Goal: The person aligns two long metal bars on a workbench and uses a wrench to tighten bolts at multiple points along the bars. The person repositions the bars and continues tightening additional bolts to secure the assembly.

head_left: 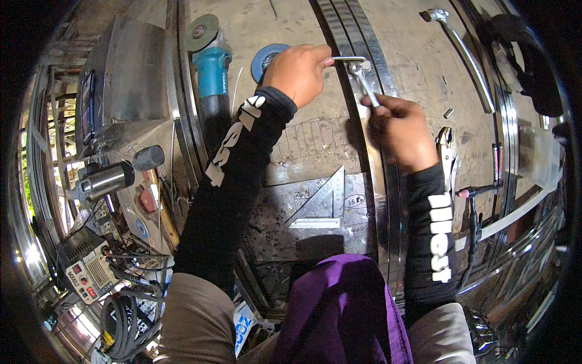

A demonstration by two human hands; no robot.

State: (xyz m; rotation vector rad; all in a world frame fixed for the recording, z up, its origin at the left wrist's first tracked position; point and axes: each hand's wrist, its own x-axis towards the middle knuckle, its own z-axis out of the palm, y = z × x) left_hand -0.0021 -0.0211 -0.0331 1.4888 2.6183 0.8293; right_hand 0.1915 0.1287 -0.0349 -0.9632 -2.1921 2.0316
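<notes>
Toward the far middle of the bench, my left hand (297,73) is closed on the long arm of a thin L-shaped hex key (347,59). Its bent end sits over the head of a wrench (368,91), whose handle my right hand (405,130) grips from the near side. Both tools meet above shiny metal bars (344,24) running away from me; the small fastener between them is too small to make out. A blue grinding disc (257,64) lies partly hidden behind my left hand.
A teal angle grinder (212,70) lies at left, a hammer (465,54) at far right. Nearer are a triangular square (330,203), pliers (447,159) and a welding torch (479,191). A welding machine (88,276) and coiled cables (112,330) stand at lower left.
</notes>
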